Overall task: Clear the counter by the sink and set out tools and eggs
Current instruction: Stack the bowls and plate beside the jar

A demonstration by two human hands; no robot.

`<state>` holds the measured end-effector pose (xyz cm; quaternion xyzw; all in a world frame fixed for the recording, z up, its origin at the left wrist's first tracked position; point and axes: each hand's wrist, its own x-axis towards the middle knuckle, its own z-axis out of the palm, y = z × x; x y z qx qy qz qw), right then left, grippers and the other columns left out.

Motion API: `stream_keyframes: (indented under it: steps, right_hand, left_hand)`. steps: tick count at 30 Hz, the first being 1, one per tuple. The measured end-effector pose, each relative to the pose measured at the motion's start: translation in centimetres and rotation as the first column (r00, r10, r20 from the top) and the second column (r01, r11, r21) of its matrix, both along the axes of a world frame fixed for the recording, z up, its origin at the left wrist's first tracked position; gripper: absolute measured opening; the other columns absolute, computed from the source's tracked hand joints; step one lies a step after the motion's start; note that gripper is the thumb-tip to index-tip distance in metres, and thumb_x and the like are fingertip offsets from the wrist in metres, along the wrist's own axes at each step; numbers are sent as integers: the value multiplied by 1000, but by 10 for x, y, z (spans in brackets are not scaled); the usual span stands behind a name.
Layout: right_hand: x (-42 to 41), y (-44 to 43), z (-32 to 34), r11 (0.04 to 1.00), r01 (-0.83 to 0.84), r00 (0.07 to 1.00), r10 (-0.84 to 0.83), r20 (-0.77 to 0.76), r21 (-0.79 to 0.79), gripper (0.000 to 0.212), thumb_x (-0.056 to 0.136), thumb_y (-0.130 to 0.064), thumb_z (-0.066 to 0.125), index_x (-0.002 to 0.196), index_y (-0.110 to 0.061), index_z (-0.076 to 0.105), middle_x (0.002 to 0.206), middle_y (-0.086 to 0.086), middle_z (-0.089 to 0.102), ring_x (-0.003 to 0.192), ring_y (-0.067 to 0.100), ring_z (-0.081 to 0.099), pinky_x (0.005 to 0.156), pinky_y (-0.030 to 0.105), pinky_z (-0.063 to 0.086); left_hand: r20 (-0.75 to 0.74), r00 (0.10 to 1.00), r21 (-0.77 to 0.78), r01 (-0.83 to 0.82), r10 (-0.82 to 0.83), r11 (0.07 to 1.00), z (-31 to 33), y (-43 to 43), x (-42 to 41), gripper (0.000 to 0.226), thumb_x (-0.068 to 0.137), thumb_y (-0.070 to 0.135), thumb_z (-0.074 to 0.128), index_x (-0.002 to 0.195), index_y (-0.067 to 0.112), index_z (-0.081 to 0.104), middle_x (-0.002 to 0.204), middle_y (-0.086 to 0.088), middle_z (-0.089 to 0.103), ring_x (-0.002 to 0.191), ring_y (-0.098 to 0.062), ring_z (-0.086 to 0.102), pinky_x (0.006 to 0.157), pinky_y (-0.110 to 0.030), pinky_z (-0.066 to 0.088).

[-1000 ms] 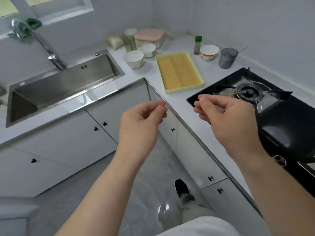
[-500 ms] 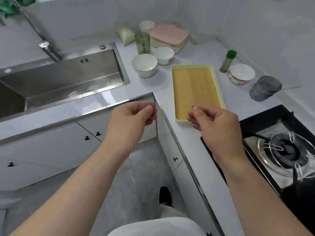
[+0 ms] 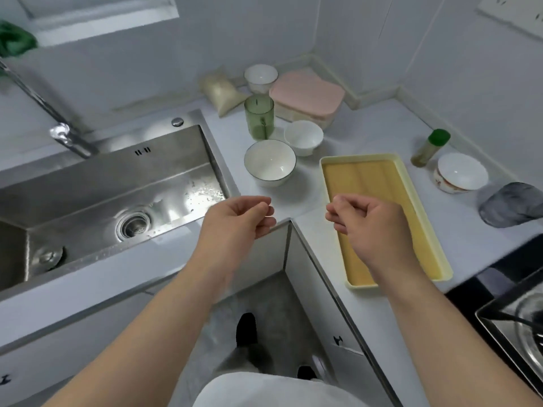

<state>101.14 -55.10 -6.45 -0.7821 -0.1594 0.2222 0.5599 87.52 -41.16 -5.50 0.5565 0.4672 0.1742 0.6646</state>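
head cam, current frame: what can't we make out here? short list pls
- Stove, head view: cut off by the right and bottom edges; burner only partly shown.
- Tap: its spout runs out of the left edge.
- Pink-lidded box: lid hides the contents.
- Yellow tray: right hand covers part of its floor.
- Left hand and right hand: fingers curled, nothing visibly held; cannot tell whether they pinch something tiny.
- Eggs: none in view.

tray [image 3: 404, 183]: pale yellow rim, ochre inside
cup [image 3: 259, 116]: translucent green
lidded box [image 3: 305, 96]: pink lid
table [image 3: 367, 127]: white
sink [image 3: 97, 189]: steel grey
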Motion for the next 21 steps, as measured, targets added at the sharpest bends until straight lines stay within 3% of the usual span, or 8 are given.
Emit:
stream_keyframes:
  steps: [5,11,15,18,21]
  right_hand:
    - [11,70,-7,993,73,991,-83,-102,-92,22,95,-22,63,74,-27,71,82,1,76,84,16,74,88,46,58]
    - [29,123,-36,965,60,974,-113,-198,-255,18,97,-25,57,81,-23,65,94,7,73,81,21,74,86,48,59]
    - [51,158,-52,944,-6,945,-102,-310,-329,18,101,-32,51,95,-18,61,104,14,69,90,29,73,89,47,58]
    - [73,181,-68,940,-20,925,-112,-363,-341,32,103,-35,45,110,-9,62,97,14,65,91,34,72,89,47,58]
    - [100,198,-88,930,-4,906,-152,-396,-367,41,102,-42,41,116,-9,60,101,12,68,91,35,72,77,43,61]
  left_hand:
    - [-112,990,-25,87,-89,996,-20,90,14,12,92,9,64,98,12,74,91,-7,76,83,-20,75,87,-35,60]
    - [-173,967,-122,168,-188,978,-44,154,41,7,93,11,63,96,11,69,101,-13,72,82,-22,76,84,-37,60]
    - [-191,956,-185,188,-222,965,-60,175,63,5,94,12,62,96,11,67,103,-14,70,83,-26,76,87,-42,60]
    - [-223,948,-211,180,-227,961,-66,183,73,6,95,14,62,99,12,66,104,-12,69,84,-26,75,88,-42,60]
    - [-289,928,-214,178,-236,960,-71,189,86,8,95,17,63,101,11,63,107,-13,66,85,-27,75,87,-42,60]
